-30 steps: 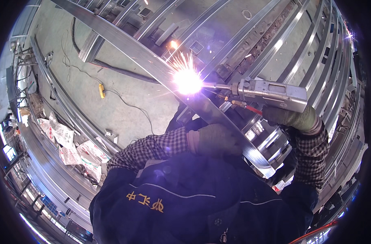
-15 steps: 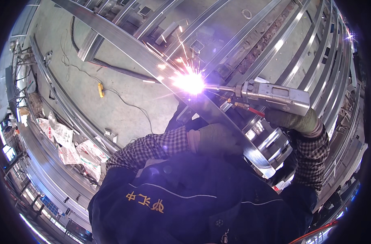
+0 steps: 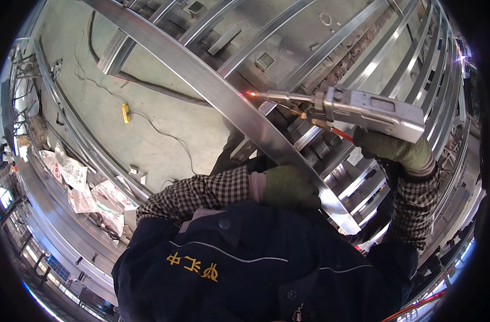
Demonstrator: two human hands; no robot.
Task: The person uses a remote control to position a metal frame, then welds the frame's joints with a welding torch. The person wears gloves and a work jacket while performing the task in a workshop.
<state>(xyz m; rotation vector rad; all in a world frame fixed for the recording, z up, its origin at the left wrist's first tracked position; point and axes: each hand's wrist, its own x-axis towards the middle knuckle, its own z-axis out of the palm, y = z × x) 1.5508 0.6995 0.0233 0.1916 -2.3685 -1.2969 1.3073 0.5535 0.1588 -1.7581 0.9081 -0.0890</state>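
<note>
My right hand [image 3: 396,150], in a green glove, is closed around a grey metal handheld welding gun [image 3: 376,115]. The gun's nozzle points left, and its tip glows orange at the far edge of a long rectangular metal tube [image 3: 239,110]. This tube runs diagonally from the upper left to below the gun. Against its near edge rests my left hand [image 3: 289,188], also gloved in green and rounded into a closed shape. Its fingertips are hidden, so what they grip cannot be made out. A red hose and thin wire [image 3: 330,130] run beneath the nozzle.
Parallel metal rails [image 3: 357,45] spread across the upper right, beyond the tube. A yellow cord fitting [image 3: 126,113] and a dark cable [image 3: 159,90] lie on the floor to the left. Crumpled printed sacks [image 3: 76,174] sit by stacked metal profiles [image 3: 57,214] at far left.
The bright welding flash and flying sparks have died away, leaving a small orange glow at the nozzle. The gun has shifted slightly right. My left hand stays against the tube.
</note>
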